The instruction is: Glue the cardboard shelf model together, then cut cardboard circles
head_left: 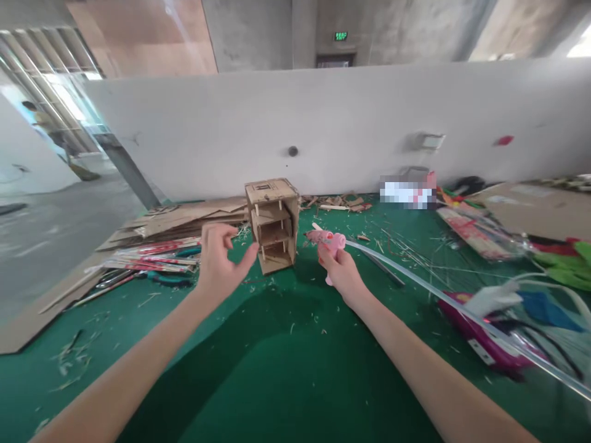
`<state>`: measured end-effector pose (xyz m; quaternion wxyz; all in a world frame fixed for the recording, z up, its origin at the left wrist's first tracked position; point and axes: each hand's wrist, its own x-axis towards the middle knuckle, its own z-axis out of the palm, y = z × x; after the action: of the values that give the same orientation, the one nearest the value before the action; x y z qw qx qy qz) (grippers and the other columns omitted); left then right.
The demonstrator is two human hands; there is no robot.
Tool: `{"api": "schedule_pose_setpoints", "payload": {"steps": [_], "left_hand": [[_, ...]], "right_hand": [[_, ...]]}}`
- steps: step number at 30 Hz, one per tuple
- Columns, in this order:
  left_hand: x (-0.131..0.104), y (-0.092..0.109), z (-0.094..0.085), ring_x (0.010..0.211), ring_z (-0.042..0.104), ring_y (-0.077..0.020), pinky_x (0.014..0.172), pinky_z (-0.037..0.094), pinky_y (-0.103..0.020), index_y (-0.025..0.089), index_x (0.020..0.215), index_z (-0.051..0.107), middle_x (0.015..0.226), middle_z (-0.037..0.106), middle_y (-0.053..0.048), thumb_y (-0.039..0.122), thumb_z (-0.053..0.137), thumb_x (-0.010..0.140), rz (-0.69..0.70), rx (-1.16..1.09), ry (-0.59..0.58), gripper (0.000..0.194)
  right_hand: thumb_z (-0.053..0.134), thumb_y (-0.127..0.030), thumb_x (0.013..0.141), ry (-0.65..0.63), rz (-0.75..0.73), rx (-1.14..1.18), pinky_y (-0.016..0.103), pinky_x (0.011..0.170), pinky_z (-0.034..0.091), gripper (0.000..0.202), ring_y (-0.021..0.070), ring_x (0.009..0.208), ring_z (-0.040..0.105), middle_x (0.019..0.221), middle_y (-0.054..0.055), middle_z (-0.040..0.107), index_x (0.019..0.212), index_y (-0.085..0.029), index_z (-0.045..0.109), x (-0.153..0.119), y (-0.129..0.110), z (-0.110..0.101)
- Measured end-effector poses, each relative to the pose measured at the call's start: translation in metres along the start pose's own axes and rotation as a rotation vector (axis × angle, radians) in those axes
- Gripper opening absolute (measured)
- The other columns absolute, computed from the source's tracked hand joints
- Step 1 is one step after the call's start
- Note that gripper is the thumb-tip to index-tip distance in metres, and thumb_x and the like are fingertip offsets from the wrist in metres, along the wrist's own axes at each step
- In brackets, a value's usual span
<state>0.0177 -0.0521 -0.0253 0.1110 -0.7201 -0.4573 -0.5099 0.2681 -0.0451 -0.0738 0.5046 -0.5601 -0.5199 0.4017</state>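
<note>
A small cardboard shelf box [295,231] stands upright on the green table [277,357], its open front showing stacked compartments with short wooden pegs. Just left of it is my left hand [221,258], fingers apart and curved, with nothing in them. On the box's right, my right hand [339,267] is wrapped round a pink glue gun [339,240], whose tip points left toward the box. A long translucent glue stick [406,271] runs from the back of the gun toward the lower right.
Cardboard sheets [184,218], wrapped sticks [157,255] and teal-handled pliers [168,280] lie left. A magenta power strip [489,344] with cables sits right. Scraps litter the table before a white partition [207,135]. A person [46,123] with a broom stands far left.
</note>
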Motion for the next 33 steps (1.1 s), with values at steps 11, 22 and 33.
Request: {"api": "schedule_pose_setpoints", "payload": {"steps": [11,22,33], "left_hand": [[-0.022,0.036,0.036,0.090,0.066,-0.0238,0.081,0.052,-0.038,0.019,0.112,0.059,0.121,0.056,-0.012,0.031,0.043,0.092,-0.153,0.065,-0.727,0.028],[-0.020,0.030,0.028,0.064,0.061,-0.0164,0.060,0.044,-0.030,0.021,0.091,0.057,0.091,0.068,-0.004,0.031,0.044,0.091,-0.082,0.121,-0.511,0.016],[-0.009,-0.006,0.027,0.051,0.057,-0.0131,0.049,0.045,-0.027,0.021,0.107,0.050,0.086,0.065,-0.003,0.043,0.063,0.078,-0.594,-0.222,-0.222,0.039]], "right_hand": [[0.051,-0.061,0.083,-0.007,-0.045,-0.046,0.022,0.043,0.032,0.047,0.0115,0.051,0.045,0.065,0.002,0.055,0.079,-0.015,0.059,0.001,0.002,0.002],[0.047,-0.060,0.085,0.009,-0.048,-0.101,0.023,0.041,0.029,0.045,0.0105,0.046,0.039,0.060,0.000,0.051,0.073,-0.018,0.055,0.000,0.001,0.003],[0.048,-0.058,0.086,-0.020,-0.035,-0.116,0.026,0.052,0.044,0.044,0.0175,0.059,0.058,0.067,0.004,0.061,0.085,-0.017,0.065,-0.002,-0.004,0.001]]}}
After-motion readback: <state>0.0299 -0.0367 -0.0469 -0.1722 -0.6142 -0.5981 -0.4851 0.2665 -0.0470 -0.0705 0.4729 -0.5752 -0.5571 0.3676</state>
